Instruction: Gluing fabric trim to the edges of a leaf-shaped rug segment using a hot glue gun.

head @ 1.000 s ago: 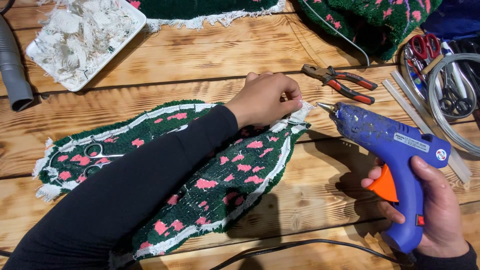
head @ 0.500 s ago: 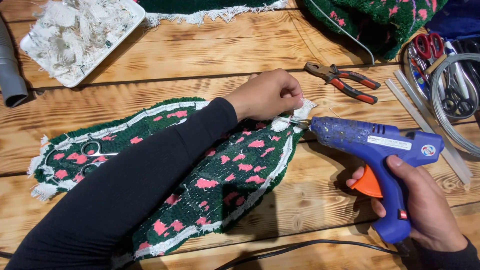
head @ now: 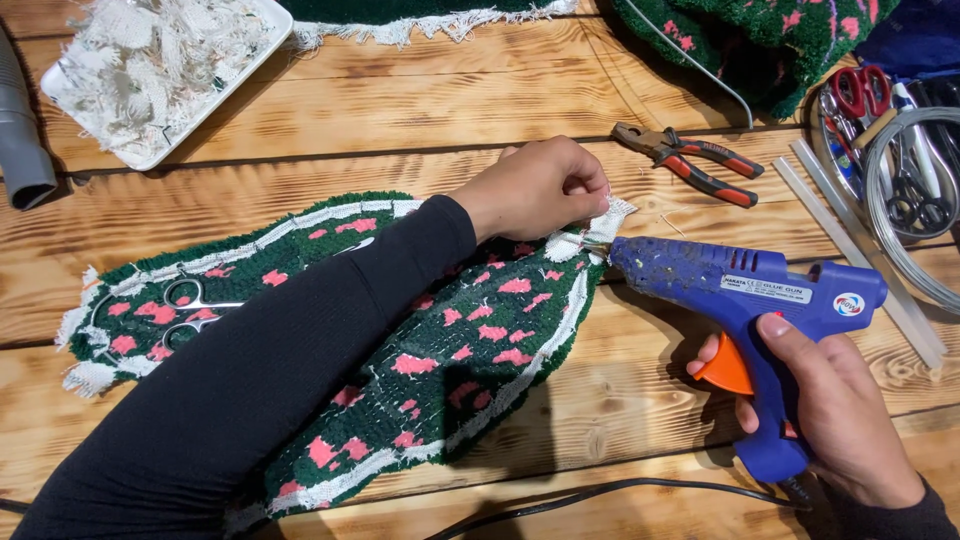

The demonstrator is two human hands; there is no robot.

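A green tufted rug piece [head: 470, 340] with pink spots and a white fabric border lies face down on the wooden table. My left hand [head: 545, 185] pinches its white edge at the right tip, my black sleeve lying across the piece. My right hand [head: 835, 420] grips a blue glue gun [head: 745, 300] with an orange trigger, one finger on the trigger. The nozzle touches the pinched white edge just below my left fingers. Small silver scissors [head: 190, 310] rest on the left end of the piece.
Orange-handled pliers [head: 690, 160] lie behind the gun. Clear glue sticks [head: 860, 260], red scissors [head: 860, 90] and coiled wire sit at right. A white tray [head: 255, 60] of fabric scraps is top left, a grey tube [head: 25, 160] beside it. The gun's black cord [head: 600, 495] runs along the front.
The glue gun has tilted from nose-up to level and moved left, its nozzle now at the white edge held by my left hand. My left hand stayed put.
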